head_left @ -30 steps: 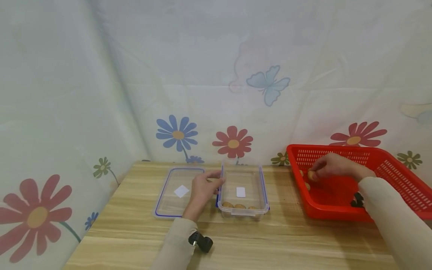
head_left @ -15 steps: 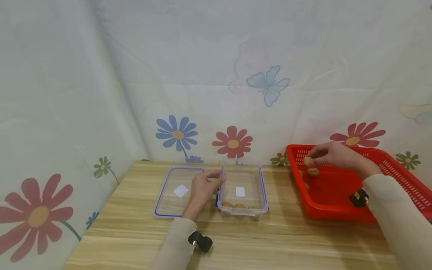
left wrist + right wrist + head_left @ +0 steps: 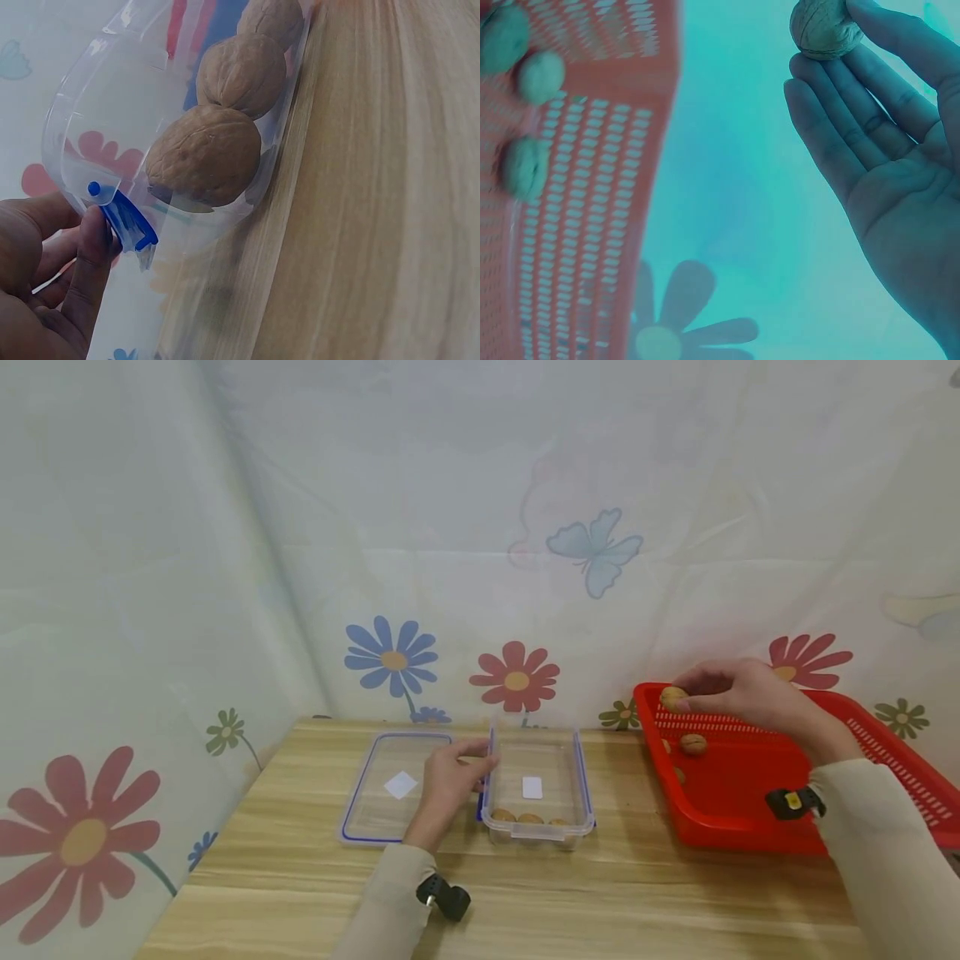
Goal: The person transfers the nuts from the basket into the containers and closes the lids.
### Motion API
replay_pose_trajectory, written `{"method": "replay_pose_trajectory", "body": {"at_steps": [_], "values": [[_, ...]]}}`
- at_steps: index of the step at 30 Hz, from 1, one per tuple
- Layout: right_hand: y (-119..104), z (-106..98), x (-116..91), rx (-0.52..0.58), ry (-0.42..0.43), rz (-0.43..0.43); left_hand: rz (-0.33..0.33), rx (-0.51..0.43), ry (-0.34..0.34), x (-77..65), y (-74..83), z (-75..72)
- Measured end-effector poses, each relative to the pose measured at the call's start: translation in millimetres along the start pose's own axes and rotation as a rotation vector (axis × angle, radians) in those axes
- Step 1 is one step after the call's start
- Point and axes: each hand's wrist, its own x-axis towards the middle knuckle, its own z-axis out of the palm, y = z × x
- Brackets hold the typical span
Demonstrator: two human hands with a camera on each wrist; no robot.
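My right hand (image 3: 757,697) holds a walnut (image 3: 673,698) between thumb and fingertips, above the left side of a red plastic basket (image 3: 738,837). The same walnut (image 3: 823,30) shows at the fingertips in the right wrist view. Below it, several walnuts lie in the basket, one walnut (image 3: 693,744) in plain sight. My left hand (image 3: 450,783) grips the left side of a clear lidless container (image 3: 536,829), thumb and finger at its blue-edged latch (image 3: 131,221). Inside the container, 3 walnuts (image 3: 206,156) sit in a row along the near end.
A clear lid (image 3: 372,814) with a blue seal and a white label lies flat left of the container, partly behind my left hand. The wooden table (image 3: 600,902) meets a flower-printed cloth (image 3: 450,510) at the back.
My right hand has risen from the basket floor with a walnut and shifted slightly left. Another walnut is now uncovered in the basket. The left hand and container stay put.
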Motion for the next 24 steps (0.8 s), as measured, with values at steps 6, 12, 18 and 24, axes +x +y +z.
{"method": "replay_pose_trajectory", "body": {"at_steps": [6, 12, 18, 24], "values": [[-19.5, 5.0, -10.6, 0.0, 0.064, -0.076, 0.007, 0.009, -0.002, -1.0, 0.3, -0.9], [-31.6, 16.1, -16.4, 0.043, 0.126, -0.172, 0.002, 0.01, -0.006, -0.3, -0.4, -1.2], [-43.9, 31.2, -21.8, 0.105, 0.163, -0.215, 0.016, 0.007, -0.008, 0.6, -0.6, -0.9], [-57.5, 50.3, -21.3, 0.167, 0.182, -0.235, 0.013, 0.022, -0.001, -0.5, 0.1, -0.7]]}}
